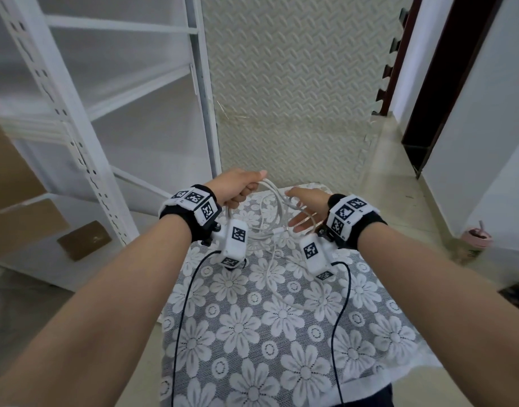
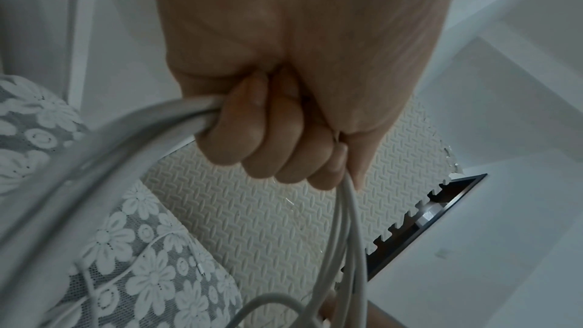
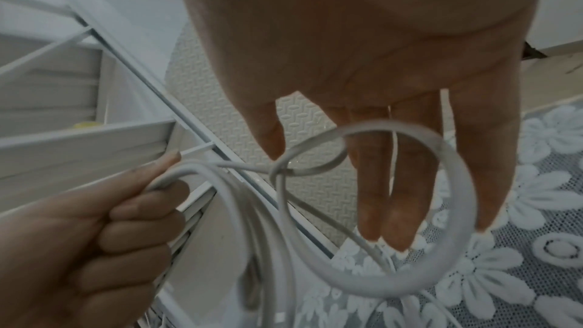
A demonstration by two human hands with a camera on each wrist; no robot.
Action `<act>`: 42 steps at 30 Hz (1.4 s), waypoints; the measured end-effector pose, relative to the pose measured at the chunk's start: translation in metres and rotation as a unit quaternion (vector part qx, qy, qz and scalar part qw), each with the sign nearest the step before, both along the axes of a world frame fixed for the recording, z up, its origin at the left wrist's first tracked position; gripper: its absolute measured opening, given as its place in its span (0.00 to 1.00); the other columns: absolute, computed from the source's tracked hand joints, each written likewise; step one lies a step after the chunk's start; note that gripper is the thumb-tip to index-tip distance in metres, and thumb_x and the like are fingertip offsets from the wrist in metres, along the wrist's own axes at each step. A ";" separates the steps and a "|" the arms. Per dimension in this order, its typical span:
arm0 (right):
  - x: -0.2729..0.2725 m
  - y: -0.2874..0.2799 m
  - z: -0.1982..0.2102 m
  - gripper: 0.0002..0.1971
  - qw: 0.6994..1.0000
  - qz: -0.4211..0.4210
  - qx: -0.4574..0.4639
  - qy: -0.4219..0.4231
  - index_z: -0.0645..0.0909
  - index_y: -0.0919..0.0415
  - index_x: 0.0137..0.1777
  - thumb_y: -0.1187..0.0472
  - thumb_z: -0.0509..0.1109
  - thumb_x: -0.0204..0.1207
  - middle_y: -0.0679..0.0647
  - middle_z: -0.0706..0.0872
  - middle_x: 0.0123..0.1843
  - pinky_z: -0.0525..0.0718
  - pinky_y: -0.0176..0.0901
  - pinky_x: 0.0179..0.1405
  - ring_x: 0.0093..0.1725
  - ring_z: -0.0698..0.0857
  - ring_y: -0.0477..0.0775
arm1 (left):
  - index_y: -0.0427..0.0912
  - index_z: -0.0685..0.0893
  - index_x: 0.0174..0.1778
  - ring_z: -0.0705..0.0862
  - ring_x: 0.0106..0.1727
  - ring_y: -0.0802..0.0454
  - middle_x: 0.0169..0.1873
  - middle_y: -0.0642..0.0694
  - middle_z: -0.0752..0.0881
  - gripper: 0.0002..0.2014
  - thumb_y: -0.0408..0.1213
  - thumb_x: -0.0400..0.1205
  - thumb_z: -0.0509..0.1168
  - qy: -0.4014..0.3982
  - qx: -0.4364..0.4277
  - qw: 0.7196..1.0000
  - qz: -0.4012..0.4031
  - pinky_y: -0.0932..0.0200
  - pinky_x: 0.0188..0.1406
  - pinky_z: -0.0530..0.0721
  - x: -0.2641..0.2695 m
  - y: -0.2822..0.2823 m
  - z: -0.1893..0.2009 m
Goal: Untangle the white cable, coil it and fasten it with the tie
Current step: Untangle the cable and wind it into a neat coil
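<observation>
My left hand [image 1: 243,186] grips several loops of the white cable [image 1: 277,207] in a fist, held above the small table; the fist [image 2: 277,134] has strands leaving at both sides. My right hand [image 1: 303,208] is beside the loops with straight, spread fingers [image 3: 372,183], palm toward the cable. A loose loop of cable [image 3: 454,208] hangs in front of that palm, and I cannot tell whether it touches. More cable trails down onto the flowered cloth [image 1: 281,265]. A cable end with a connector [image 2: 201,269] lies on the cloth. No tie is seen.
The table is covered with a grey lace cloth with white flowers [image 1: 252,333]. A white metal shelf rack [image 1: 105,113] stands at the left, with cardboard [image 1: 17,207] beside it. A cream foam mat [image 1: 296,83] covers the floor ahead. A pink cup [image 1: 477,235] is at right.
</observation>
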State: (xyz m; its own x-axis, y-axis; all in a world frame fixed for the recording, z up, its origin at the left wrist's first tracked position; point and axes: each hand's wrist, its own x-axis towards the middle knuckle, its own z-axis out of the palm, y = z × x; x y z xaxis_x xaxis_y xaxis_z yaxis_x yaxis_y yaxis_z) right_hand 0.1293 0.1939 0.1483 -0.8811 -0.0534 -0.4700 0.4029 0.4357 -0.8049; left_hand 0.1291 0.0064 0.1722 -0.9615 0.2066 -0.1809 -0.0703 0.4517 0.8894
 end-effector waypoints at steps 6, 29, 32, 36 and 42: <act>-0.002 -0.002 -0.001 0.09 0.999 0.001 -0.042 0.020 0.73 0.65 0.54 0.61 0.62 0.78 0.61 0.86 0.36 0.85 0.47 0.35 0.33 0.87 0.58 | 0.48 0.64 0.24 0.55 0.15 0.60 0.15 0.57 0.61 0.23 0.50 0.85 0.59 0.005 -0.010 1.000 0.003 0.70 0.14 0.53 0.003 -0.002 0.000; -0.001 0.033 -0.012 0.17 0.983 0.094 0.088 0.134 0.80 0.66 0.64 0.65 0.69 0.75 0.51 0.83 0.36 0.69 0.37 0.30 0.32 0.74 0.47 | 0.47 0.66 0.26 0.56 0.12 0.61 0.13 0.57 0.62 0.22 0.49 0.86 0.59 0.027 0.075 0.990 0.120 0.71 0.10 0.55 -0.003 -0.029 0.010; 0.003 0.027 -0.012 0.21 0.967 0.149 0.177 0.108 0.77 0.62 0.69 0.59 0.69 0.77 0.52 0.83 0.53 0.72 0.33 0.33 0.50 0.80 0.51 | 0.47 0.66 0.26 0.56 0.12 0.60 0.13 0.58 0.62 0.22 0.50 0.86 0.59 0.040 0.091 0.986 0.132 0.72 0.11 0.55 -0.004 -0.029 0.014; 0.007 0.029 -0.017 0.23 0.969 0.149 0.190 0.049 0.72 0.66 0.72 0.60 0.68 0.79 0.59 0.77 0.66 0.85 0.45 0.49 0.60 0.81 0.60 | 0.47 0.66 0.26 0.56 0.11 0.61 0.12 0.58 0.62 0.22 0.49 0.86 0.58 0.066 0.108 0.979 0.162 0.73 0.11 0.55 -0.004 -0.032 0.025; -0.001 0.030 -0.034 0.30 0.993 0.015 -0.107 0.040 0.69 0.58 0.74 0.84 0.55 0.76 0.66 0.80 0.63 0.90 0.46 0.36 0.35 0.90 0.56 | 0.47 0.65 0.27 0.56 0.13 0.60 0.14 0.57 0.61 0.22 0.49 0.86 0.58 0.045 0.089 0.988 0.120 0.71 0.11 0.55 -0.002 -0.036 0.024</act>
